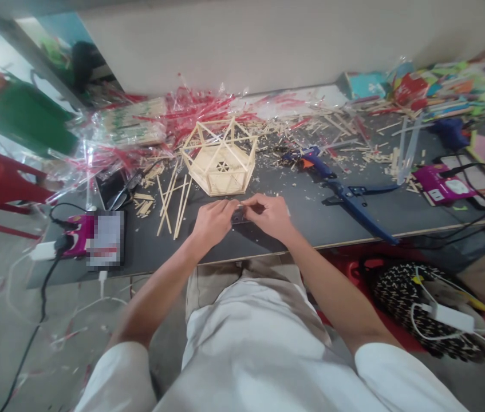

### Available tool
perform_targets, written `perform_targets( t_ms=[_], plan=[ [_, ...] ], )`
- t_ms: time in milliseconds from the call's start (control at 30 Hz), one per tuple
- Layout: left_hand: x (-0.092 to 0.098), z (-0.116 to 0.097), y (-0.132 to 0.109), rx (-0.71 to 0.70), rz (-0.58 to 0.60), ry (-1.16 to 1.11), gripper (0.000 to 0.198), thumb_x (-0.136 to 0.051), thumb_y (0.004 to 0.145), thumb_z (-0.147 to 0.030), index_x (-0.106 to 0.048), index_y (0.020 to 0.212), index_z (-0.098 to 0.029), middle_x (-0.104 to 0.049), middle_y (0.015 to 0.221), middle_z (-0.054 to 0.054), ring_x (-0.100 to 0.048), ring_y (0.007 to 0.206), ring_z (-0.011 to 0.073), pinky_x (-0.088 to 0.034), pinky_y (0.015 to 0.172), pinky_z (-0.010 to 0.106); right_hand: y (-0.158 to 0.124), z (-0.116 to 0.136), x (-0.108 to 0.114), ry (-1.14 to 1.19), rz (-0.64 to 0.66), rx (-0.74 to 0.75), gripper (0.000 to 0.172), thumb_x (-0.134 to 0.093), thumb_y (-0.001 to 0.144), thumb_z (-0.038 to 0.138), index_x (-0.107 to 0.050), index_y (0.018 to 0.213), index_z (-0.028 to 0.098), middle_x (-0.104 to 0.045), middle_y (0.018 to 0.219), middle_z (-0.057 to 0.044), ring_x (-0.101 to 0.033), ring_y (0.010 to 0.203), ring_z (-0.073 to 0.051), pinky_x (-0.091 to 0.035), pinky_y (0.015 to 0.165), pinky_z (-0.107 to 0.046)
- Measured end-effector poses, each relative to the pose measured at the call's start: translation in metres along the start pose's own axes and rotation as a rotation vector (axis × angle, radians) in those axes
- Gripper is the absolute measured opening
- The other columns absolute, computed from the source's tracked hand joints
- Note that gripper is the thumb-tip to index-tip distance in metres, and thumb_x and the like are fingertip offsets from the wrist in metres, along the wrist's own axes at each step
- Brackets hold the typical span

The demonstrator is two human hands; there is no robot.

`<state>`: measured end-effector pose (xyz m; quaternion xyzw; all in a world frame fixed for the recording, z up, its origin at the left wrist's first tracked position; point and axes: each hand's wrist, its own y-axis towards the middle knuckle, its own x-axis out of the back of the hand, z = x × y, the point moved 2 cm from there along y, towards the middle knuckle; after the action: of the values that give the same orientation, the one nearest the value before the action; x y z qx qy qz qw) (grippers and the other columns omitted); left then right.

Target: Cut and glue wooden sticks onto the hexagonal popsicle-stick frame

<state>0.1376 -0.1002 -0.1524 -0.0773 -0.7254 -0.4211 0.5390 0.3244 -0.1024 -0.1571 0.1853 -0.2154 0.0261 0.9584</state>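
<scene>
My left hand (216,222) and my right hand (269,214) meet at the front of the dark table (306,229), both with fingers closed. Between their fingertips is a small dark object (238,215), partly covered by the fingers, with a tiny pale piece at its top; its exact form is too small to tell. Just beyond the hands stands a pale wooden stick frame (221,166) with a many-sided base and zigzag sides. Loose thin sticks (165,206) lie to its left.
A blue glue gun (317,163) and a long blue cutter (360,212) lie right of the frame. Purple power sockets (444,183) with cables, a phone (105,239), plastic wrappers (199,109) and stick scraps surround the work area. A red stool (2,189) stands left.
</scene>
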Motion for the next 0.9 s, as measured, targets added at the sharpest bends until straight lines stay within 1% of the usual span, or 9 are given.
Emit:
perform_targets(
  t_ms=[233,367,433,600,767,900],
  plan=[
    [0.0003,0.0039,-0.0004,0.036,0.057,-0.003,0.027,-0.048,0.097,-0.010,-0.071,0.111,-0.017,-0.076,0.084,0.007,-0.073,0.074,0.0192,-0.050,0.067,0.027,0.0019,-0.0034,-0.0030,-0.019,0.019,-0.003,0.018,-0.065,0.083,0.028,-0.080,0.087,0.018,-0.078,0.073,-0.003,-0.071,0.065,-0.016,-0.052,0.067,-0.025],
    [0.0011,0.0035,-0.0009,0.016,0.041,0.009,0.027,-0.048,0.097,-0.009,-0.071,0.110,-0.017,-0.076,0.081,0.005,-0.073,0.072,0.0183,-0.048,0.065,0.026,0.0013,-0.0033,-0.0036,-0.017,0.014,0.049,0.019,-0.064,0.082,0.026,-0.080,0.086,0.018,-0.079,0.074,-0.003,-0.070,0.064,-0.015,-0.052,0.066,-0.024],
    [0.0011,0.0034,-0.0010,0.020,0.041,-0.001,0.028,-0.049,0.095,-0.007,-0.071,0.110,-0.017,-0.076,0.083,0.005,-0.073,0.074,0.0185,-0.049,0.066,0.027,0.0006,-0.0028,-0.0034,-0.019,0.016,0.057,0.019,-0.064,0.083,0.026,-0.081,0.087,0.018,-0.079,0.076,-0.003,-0.070,0.063,-0.015,-0.053,0.066,-0.024],
    [0.0021,0.0036,-0.0005,0.014,0.051,-0.022,0.028,-0.050,0.096,-0.008,-0.070,0.112,-0.016,-0.076,0.085,0.007,-0.073,0.076,0.0210,-0.051,0.067,0.030,-0.0007,-0.0005,-0.0024,-0.020,0.004,0.048,0.020,-0.063,0.084,0.025,-0.082,0.089,0.019,-0.080,0.076,-0.002,-0.070,0.063,-0.015,-0.052,0.066,-0.024],
    [0.0029,0.0040,0.0000,0.029,0.094,-0.031,0.027,-0.049,0.098,-0.010,-0.070,0.113,-0.017,-0.075,0.086,0.007,-0.072,0.077,0.0203,-0.051,0.068,0.029,-0.0007,0.0011,-0.0021,-0.003,-0.007,0.027,0.019,-0.064,0.083,0.026,-0.081,0.087,0.019,-0.079,0.074,-0.002,-0.071,0.062,-0.015,-0.053,0.065,-0.024],
    [0.0039,0.0029,0.0001,0.025,0.087,-0.025,0.029,-0.049,0.095,-0.008,-0.070,0.114,-0.017,-0.076,0.088,0.007,-0.073,0.078,0.0196,-0.051,0.067,0.029,-0.0014,0.0000,-0.0018,-0.022,0.012,0.016,0.019,-0.065,0.084,0.026,-0.081,0.089,0.019,-0.080,0.077,-0.003,-0.072,0.065,-0.016,-0.054,0.066,-0.025]
  ],
)
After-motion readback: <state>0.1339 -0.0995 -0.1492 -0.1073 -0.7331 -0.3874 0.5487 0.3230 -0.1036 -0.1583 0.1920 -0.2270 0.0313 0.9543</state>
